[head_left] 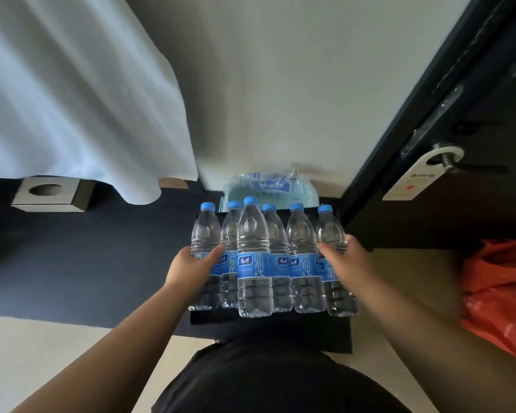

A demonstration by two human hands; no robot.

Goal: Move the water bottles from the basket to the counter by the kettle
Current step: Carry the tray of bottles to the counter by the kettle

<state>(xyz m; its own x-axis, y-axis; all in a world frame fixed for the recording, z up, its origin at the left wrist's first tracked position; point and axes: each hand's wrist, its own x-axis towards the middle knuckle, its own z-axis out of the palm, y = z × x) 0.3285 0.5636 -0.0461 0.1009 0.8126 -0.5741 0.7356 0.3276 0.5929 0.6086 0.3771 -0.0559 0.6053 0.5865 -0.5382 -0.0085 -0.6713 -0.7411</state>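
Dark navy carpet [72,263] covers most of the floor on the left, with a pale strip of floor [27,353] at the near left corner, and a white bedsheet [72,99] hangs down over it from the upper left, next to a little square box with a round hole [46,193] sitting on the carpet. Six water bottles [253,257] with blue caps and blue labels stand upright in a tight bunch inside a black basket [268,318], whose near edge is right in front of the person's dark clothing; one bottle in the middle sits a bit closer to the camera than the rest. Left hand [191,263] is wrapped round the bottle at the left end of the row, fingers [216,253] curled and clamped on it at label height. Right hand [344,263] is on the bottle at the right end, fingers closed round its side the same way. Just behind the basket, against the white wall [280,99], is a pale plastic-wrapped pack [270,189] with blue print, too blurry to read. On the right there's a dark door [474,129] with a white hanger tag [414,177] on its handle, and an orange-red plastic bag [501,290] on the floor by the right edge, well apart from the basket
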